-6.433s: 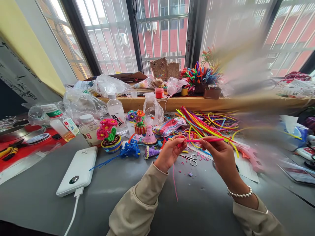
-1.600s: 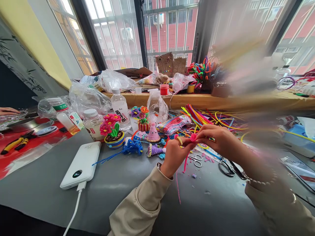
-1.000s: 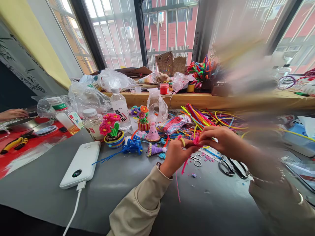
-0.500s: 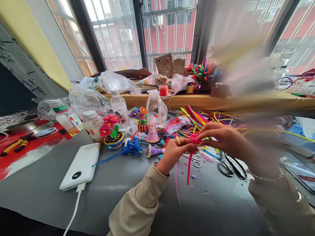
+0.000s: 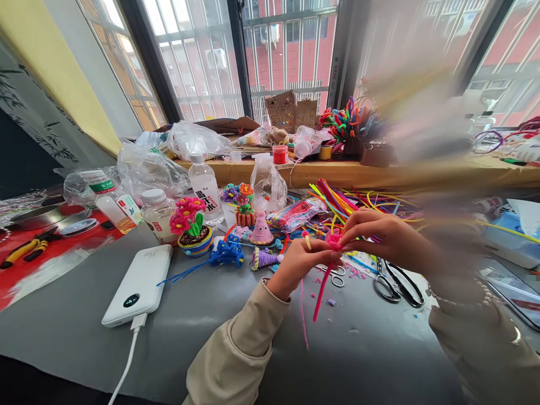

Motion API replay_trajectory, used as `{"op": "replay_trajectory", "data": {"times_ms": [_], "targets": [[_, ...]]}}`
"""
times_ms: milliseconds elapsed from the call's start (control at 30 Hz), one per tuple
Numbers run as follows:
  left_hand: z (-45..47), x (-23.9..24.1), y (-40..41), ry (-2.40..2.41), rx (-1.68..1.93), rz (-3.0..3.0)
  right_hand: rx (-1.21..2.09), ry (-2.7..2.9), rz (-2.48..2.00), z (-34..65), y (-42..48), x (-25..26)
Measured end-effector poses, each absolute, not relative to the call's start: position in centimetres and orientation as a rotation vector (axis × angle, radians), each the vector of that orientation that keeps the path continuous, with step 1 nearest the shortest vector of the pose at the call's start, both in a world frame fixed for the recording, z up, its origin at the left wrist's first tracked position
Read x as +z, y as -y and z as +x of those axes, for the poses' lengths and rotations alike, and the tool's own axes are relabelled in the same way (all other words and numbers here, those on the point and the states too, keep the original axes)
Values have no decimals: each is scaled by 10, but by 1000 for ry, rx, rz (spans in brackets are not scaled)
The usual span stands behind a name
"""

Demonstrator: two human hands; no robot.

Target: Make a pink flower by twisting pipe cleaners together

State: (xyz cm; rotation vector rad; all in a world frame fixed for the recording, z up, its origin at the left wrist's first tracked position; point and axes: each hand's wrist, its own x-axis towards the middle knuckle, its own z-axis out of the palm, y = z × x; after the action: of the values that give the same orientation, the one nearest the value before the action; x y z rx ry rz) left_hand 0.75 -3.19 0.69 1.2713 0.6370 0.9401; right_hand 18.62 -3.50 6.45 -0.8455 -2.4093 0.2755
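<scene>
My left hand (image 5: 295, 267) and my right hand (image 5: 379, 236) meet over the grey table (image 5: 202, 332). Both pinch a pink pipe cleaner (image 5: 323, 284), coiled into a small knot between the fingertips. Its free end hangs down toward the table. A thinner pink strand lies under my left wrist. Small silver scissors (image 5: 335, 277) rest just behind the hands, and large black scissors (image 5: 399, 284) lie to their right.
A white power bank (image 5: 139, 284) with a cable lies at the left. Pipe-cleaner flower pots (image 5: 192, 225), small cones (image 5: 261, 230), water bottles (image 5: 205, 188) and plastic bags stand behind. Loose coloured pipe cleaners (image 5: 350, 205) spread at the back right. Pliers (image 5: 21, 253) rest on a red mat.
The pink pipe cleaner went from a straight stretch between my hands to a coiled knot. In the last half second its hanging tail swung slightly left. The hands stayed together.
</scene>
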Motion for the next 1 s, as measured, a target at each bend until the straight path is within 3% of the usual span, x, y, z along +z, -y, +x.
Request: {"op": "replay_trajectory", "data": {"times_ms": [1000], "targets": [[7, 9, 31, -733, 975, 1356, 280, 2360, -922, 185, 33, 63]]}}
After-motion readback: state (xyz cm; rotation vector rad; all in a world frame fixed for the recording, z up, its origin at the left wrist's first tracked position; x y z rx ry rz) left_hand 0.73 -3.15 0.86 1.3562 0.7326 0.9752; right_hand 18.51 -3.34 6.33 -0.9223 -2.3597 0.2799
